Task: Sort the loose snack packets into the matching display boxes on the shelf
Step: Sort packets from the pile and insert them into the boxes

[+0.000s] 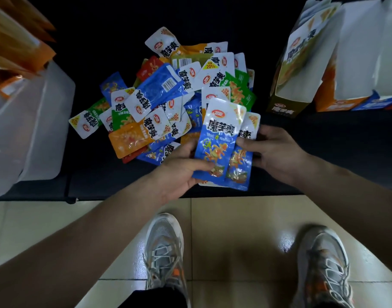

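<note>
A heap of loose snack packets (168,94) in blue, green, orange and red lies on the dark shelf (101,178). Over its near right edge my left hand (179,172) grips a blue packet (219,138) by its lower left side, thumb on the front. My right hand (272,152) holds a second blue packet (241,165) that sits partly behind the first; its thumb touches the right edge of the front one. Display boxes stand at the far right: an olive one (288,85) and an orange and blue one (346,103), both open on top.
A translucent plastic bin (30,121) stands at the left with orange packaging (17,45) above it. The shelf's front edge runs just below my hands. Beige floor tiles and my two grey shoes (166,252) are beneath.
</note>
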The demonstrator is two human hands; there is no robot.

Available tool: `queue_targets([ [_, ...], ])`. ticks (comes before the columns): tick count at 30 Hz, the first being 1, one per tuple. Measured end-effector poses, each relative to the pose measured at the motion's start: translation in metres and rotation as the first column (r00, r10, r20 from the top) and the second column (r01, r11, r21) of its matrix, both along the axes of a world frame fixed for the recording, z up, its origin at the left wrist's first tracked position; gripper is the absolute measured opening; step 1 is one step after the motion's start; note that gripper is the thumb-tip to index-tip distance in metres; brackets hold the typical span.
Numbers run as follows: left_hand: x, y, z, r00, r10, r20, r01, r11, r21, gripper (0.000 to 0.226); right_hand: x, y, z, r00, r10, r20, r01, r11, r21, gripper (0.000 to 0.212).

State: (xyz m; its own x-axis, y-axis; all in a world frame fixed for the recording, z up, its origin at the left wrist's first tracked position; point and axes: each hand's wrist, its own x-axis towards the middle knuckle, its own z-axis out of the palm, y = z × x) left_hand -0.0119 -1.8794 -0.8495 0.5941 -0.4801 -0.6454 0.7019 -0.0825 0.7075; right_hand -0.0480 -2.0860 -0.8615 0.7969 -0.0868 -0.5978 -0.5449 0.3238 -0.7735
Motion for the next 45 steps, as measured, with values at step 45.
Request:
queue_targets([
  [45, 0.043, 0.095, -0.043, 0.855, 0.171, 0.489, -0.421, 0.780, 0.463, 0.019, -0.009, 0.055, -0.029, 0.623, 0.735, -0.268, -0.095, -0.268, -0.959, 0.048],
])
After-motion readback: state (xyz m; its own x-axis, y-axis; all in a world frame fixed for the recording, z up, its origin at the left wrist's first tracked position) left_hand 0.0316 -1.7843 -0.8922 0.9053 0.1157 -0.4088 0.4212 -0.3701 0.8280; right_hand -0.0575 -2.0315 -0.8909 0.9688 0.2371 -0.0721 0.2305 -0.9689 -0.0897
